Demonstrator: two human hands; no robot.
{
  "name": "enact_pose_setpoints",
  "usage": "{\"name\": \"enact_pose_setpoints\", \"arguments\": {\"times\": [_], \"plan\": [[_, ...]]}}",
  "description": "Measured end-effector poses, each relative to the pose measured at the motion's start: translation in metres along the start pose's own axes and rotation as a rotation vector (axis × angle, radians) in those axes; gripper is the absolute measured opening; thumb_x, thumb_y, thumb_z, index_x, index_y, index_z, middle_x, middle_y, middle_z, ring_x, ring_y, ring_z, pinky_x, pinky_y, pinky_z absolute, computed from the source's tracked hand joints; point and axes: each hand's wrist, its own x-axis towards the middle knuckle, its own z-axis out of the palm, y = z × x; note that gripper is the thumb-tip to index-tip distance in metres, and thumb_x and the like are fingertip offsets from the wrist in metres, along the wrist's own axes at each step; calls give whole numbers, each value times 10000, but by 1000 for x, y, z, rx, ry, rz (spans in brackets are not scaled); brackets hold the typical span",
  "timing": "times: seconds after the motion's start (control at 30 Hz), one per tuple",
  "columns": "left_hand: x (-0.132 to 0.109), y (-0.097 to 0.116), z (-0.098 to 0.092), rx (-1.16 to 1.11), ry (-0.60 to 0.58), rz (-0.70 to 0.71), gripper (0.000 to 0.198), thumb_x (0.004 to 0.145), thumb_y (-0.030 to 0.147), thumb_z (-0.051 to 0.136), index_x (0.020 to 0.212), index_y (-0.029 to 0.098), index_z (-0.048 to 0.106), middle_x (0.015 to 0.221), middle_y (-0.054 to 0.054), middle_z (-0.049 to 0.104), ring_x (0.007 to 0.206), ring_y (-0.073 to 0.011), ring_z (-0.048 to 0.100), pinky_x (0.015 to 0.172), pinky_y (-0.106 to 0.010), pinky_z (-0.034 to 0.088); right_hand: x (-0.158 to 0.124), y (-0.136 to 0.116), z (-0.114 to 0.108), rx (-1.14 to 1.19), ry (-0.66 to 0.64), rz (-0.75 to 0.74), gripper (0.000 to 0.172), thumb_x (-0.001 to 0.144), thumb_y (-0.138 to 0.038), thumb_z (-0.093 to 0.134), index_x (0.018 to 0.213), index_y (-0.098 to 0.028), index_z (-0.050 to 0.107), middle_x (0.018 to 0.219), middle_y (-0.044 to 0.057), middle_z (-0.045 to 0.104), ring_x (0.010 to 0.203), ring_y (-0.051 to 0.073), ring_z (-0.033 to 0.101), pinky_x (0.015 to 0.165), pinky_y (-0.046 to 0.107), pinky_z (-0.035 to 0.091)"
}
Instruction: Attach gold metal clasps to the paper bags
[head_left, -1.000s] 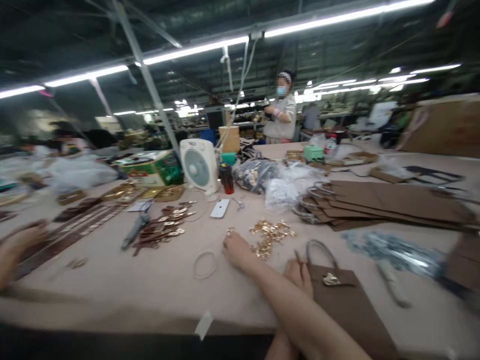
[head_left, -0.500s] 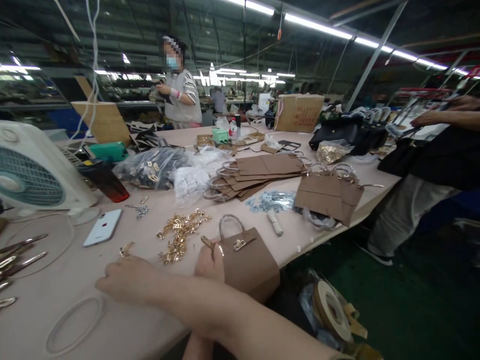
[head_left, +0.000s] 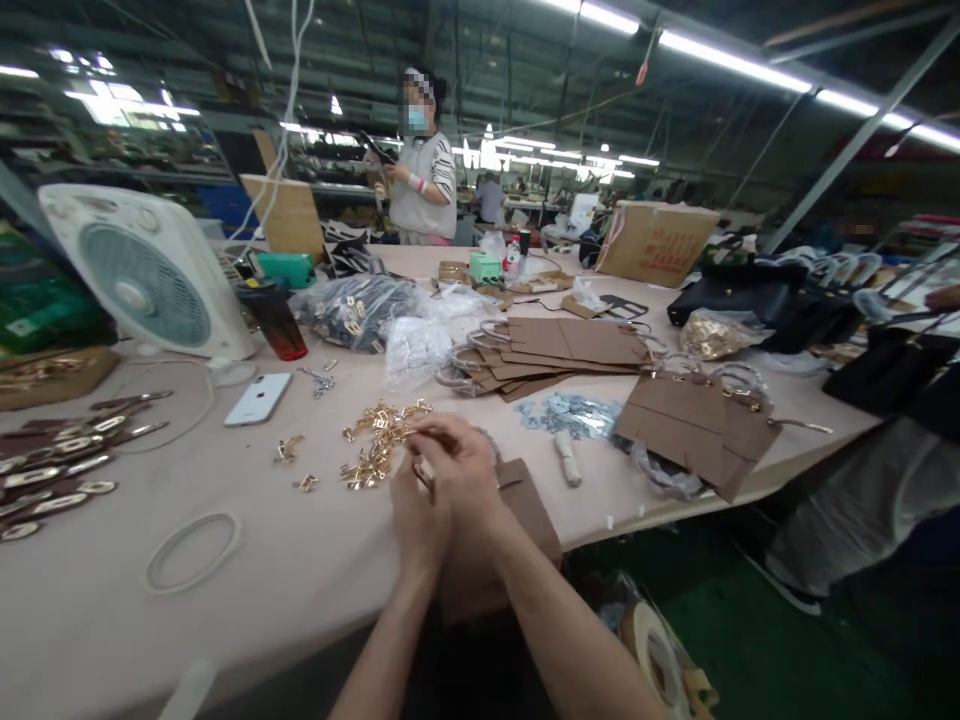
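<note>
My left hand [head_left: 417, 515] and my right hand [head_left: 461, 465] meet over a small brown handbag [head_left: 529, 500] at the table's front edge. The fingers of my left hand are closed around the bag's narrow strap, mostly hidden between the hands. Bent over it from above, my right hand has its fingertips pinched together; whatever is in them is too small and covered to name. Behind my hands lies a pile of gold metal fittings [head_left: 367, 465]. Small separate gold pieces [head_left: 287, 449] sit to its left. Much of the handbag's front is behind my right hand and forearm.
A white phone [head_left: 259, 399], a fan [head_left: 150, 275] and a dark tumbler [head_left: 277, 325] stand left. Stacked brown bag pieces [head_left: 570, 340], silvery plates [head_left: 570, 413] and another brown bag [head_left: 686, 420] lie right. A white ring [head_left: 193, 552] lies front left. One person stands across the table.
My right hand has come back from the small gold pieces at the left to join my left hand at the handbag's strap. The view has turned left.
</note>
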Motion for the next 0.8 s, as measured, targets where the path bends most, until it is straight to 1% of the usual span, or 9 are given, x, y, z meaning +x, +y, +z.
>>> {"name": "enact_pose_setpoints", "arguments": {"times": [0.1,0.17,0.23,0.3,0.4,0.5,0.63,0.7,0.8], "plan": [[-5,12,-5,116,-105,153,379,953,133,484,1303,218,600,1448,-109,608,1349,-261,520,1168,-488,421,-20,2,-83,-117,115,153,235,875,-383,731,1017,-197,734,1017,58,771,896,193,751,874,344,624],[-9,17,-8,188,-248,251,316,971,111,451,1144,242,681,1341,-78,690,1300,-251,549,1140,-470,449,-35,9,-130,-233,112,221,277,873,-408,729,1040,-188,732,1027,81,780,927,229,764,893,389,628],[-11,20,-8,216,-401,294,303,963,102,466,1050,256,712,1184,-63,748,1207,-242,594,1080,-430,487,-52,17,-165,-400,59,201,266,899,-407,699,1052,-195,749,1046,94,783,960,245,762,925,424,620],[-13,23,-7,243,-523,312,263,938,121,523,1071,254,707,1107,-63,747,1122,-237,621,1020,-399,503,-69,24,-188,-601,-34,104,222,945,-369,636,1025,-217,777,1082,98,780,1036,253,741,984,449,593],[-10,29,-4,333,-603,326,304,901,266,668,1204,259,656,1159,-75,703,1097,-259,622,977,-399,495,-91,30,-199,-828,-210,-35,298,1004,-269,501,1080,-247,789,1172,102,756,1145,247,696,1054,458,551],[0,36,3,450,-658,354,412,897,361,712,1287,268,615,1184,-95,672,1095,-289,627,929,-403,505,-105,32,-195,-929,-292,-106,356,1002,-221,481,1245,-243,739,1266,124,714,1190,250,670,1060,453,550],[15,48,16,551,-834,456,186,977,284,574,1097,196,686,1079,-129,683,995,-289,675,830,-383,530,-111,32,-190,-992,-278,-131,319,1020,-230,502,1227,-248,745,1253,117,720,1180,253,662,1064,458,539],[22,54,24,583,-887,520,215,1004,268,511,1067,161,687,1040,-152,699,939,-290,697,799,-387,533,-111,33,-190,-996,-246,-104,340,1046,-229,455,1228,-255,742,1217,108,734,1149,245,672,1041,449,547],[34,63,35,572,-892,633,229,1011,297,519,1059,139,678,1001,-173,724,930,-308,712,833,-419,526,-110,32,-189,-990,-184,-57,371,1056,-256,445,1347,-251,676,1221,118,735,1128,250,683,1006,440,563]]}}
